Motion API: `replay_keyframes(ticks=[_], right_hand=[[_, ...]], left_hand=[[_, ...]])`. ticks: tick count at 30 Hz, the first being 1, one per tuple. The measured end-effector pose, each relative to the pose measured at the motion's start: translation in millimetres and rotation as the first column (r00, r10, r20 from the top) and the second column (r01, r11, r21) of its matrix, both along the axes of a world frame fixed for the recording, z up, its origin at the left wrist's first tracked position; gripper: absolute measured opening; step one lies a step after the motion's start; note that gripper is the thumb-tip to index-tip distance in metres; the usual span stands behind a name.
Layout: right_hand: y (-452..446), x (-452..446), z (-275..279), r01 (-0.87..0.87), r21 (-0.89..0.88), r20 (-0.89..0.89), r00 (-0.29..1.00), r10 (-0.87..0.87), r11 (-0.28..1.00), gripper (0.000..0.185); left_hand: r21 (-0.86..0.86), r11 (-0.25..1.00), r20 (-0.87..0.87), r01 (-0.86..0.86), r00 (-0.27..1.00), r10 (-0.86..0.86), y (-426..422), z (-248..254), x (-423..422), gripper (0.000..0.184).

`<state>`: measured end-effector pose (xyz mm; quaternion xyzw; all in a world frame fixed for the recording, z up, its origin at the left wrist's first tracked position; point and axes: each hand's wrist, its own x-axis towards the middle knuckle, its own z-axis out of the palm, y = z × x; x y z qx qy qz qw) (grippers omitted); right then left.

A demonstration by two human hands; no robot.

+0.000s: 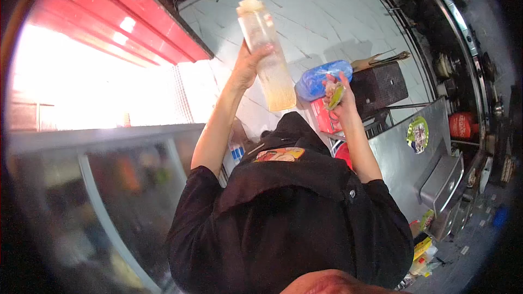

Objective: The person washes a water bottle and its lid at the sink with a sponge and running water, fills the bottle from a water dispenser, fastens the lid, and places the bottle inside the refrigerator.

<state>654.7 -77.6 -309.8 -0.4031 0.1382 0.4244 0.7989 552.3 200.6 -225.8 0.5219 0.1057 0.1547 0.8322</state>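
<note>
My left hand (249, 64) is closed around a clear squeeze bottle (275, 79) with a pale nozzle cap. The bottle stands nearly upright, nozzle up, and some yellowish-brown stuff shows near its base. In my right hand (346, 98) is a small clear bag with yellow-green contents (336, 97); the fingers are curled around it. What exactly the bag contains is too small to tell. Just beyond the right hand lies a blue plastic-wrapped bundle (321, 79). The two hands are apart, raised in front of my black apron (294, 212).
On the left stands a glass-fronted cabinet (90, 136) beneath a red shutter (120, 22). A metal counter (400, 158) with a round green sticker is at the right. Beyond the blue bundle is a dark box (384, 84). The tiled floor (305, 16) stretches ahead.
</note>
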Motion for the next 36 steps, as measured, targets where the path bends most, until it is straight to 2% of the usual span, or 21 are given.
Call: replay_keyframes(ticks=[2, 3, 5, 6, 7, 10, 11, 14, 15, 18, 19, 21, 23, 26, 30, 32, 34, 35, 36], right_hand=[[0.7, 30.7, -20.5, 0.067, 0.031, -0.078, 0.995, -0.065, 0.997, 0.048], [5.8, 47.0, -34.6, 0.192, -0.021, -0.118, 0.974, -0.193, 0.981, 0.051], [15.1, 72.7, -32.4, 0.215, -0.106, -0.119, 0.967, -0.227, 0.971, 0.049], [19.7, 88.1, -30.3, 0.223, -0.147, -0.117, 0.963, -0.241, 0.964, 0.048], [14.5, 116.0, -58.6, 0.214, -0.087, -0.137, 0.965, -0.224, 0.973, 0.046], [13.8, 195.5, -111.8, 0.218, 0.168, -0.164, 0.968, -0.190, 0.961, 0.047], [25.2, 214.9, -102.0, 0.264, 0.029, -0.176, 0.951, -0.255, 0.964, 0.047], [50.5, 269.8, -71.4, 0.291, 0.005, -0.094, 0.953, -0.289, 0.957, 0.045], [57.1, 301.9, -81.4, 0.389, -0.016, -0.193, 0.903, -0.385, 0.921, 0.050], [73.2, 362.1, -55.6, 0.413, -0.075, -0.069, 0.906, -0.418, 0.908, 0.046], [77.1, 382.8, -49.5, 0.349, -0.003, -0.036, 0.937, -0.348, 0.937, 0.046], [85.5, 419.5, -41.5, 0.367, -0.021, -0.021, 0.930, -0.367, 0.930, 0.046], [96.4, 447.8, -26.2, 0.392, -0.004, -0.032, 0.919, -0.392, 0.920, 0.046], [121.8, 501.6, -13.4, 0.427, 0.096, -0.037, 0.904, -0.425, 0.899, 0.040], [164.6, 583.2, -20.7, 0.467, 0.175, 0.079, 0.871, -0.485, 0.867, 0.029], [181.8, 627.6, -27.9, 0.450, 0.103, 0.179, 0.869, -0.462, 0.887, 0.027], [203.3, 676.6, -31.2, 0.398, -0.042, 0.290, 0.883, -0.370, 0.917, 0.026], [209.5, 697.4, -31.4, 0.410, -0.075, 0.288, 0.882, -0.374, 0.909, 0.025], [216.5, 717.5, -29.4, 0.402, -0.112, 0.284, 0.889, -0.359, 0.909, 0.024]], left_hand=[[-0.112, 0.989, 0.091, 0.096, 0.992, -0.086, 31.8, 15.5, 27.6, 0.069], [-0.141, 0.988, 0.129, 0.071, 0.990, -0.053, 42.6, 22.9, 43.1, 0.066], [0.195, 0.974, 0.211, -0.117, 0.975, 0.075, 61.4, 42.2, 83.0, 0.074], [0.349, 0.911, 0.270, -0.221, 0.954, 0.128, 71.7, 46.0, 105.2, 0.077], [0.493, 0.823, 0.339, -0.282, 0.934, 0.117, 91.5, 42.0, 130.1, 0.076], [0.262, 0.944, 0.388, -0.202, 0.917, 0.089, 133.5, 60.4, 203.2, 0.073], [0.329, 0.908, 0.398, -0.259, 0.910, 0.115, 146.3, 71.9, 227.5, 0.070], [0.228, 0.936, 0.462, -0.270, 0.876, 0.140, 196.2, 96.4, 311.6, 0.069], [-0.009, 0.985, 0.345, -0.175, 0.924, 0.167, 207.5, 111.0, 332.1, 0.071], [0.284, 0.844, 0.457, -0.454, 0.838, 0.297, 243.7, 115.8, 414.6, 0.068], [0.298, 0.853, 0.480, -0.429, 0.840, 0.254, 256.3, 118.4, 437.8, 0.059], [0.018, 0.970, 0.334, -0.241, 0.916, 0.222, 281.3, 122.1, 479.0, 0.061], [-0.224, 0.967, 0.214, -0.118, 0.962, 0.167, 305.0, 121.2, 518.4, 0.069], [-0.346, 0.938, 0.245, 0.022, 0.967, 0.067, 340.5, 110.7, 583.4, 0.068], [-0.391, 0.920, 0.231, 0.028, 0.970, 0.069, 379.3, 94.5, 672.7, 0.069], [-0.426, 0.901, 0.247, 0.084, 0.969, 0.027, 399.6, 83.6, 712.6, 0.070], [-0.318, 0.946, 0.247, 0.066, 0.969, 0.016, 437.1, 55.5, 762.2, 0.068], [-0.263, 0.963, 0.253, 0.055, 0.967, 0.014, 448.9, 50.1, 785.7, 0.067], [0.027, 0.997, 0.195, -0.075, 0.978, 0.068, 453.6, 38.9, 803.9, 0.065]])
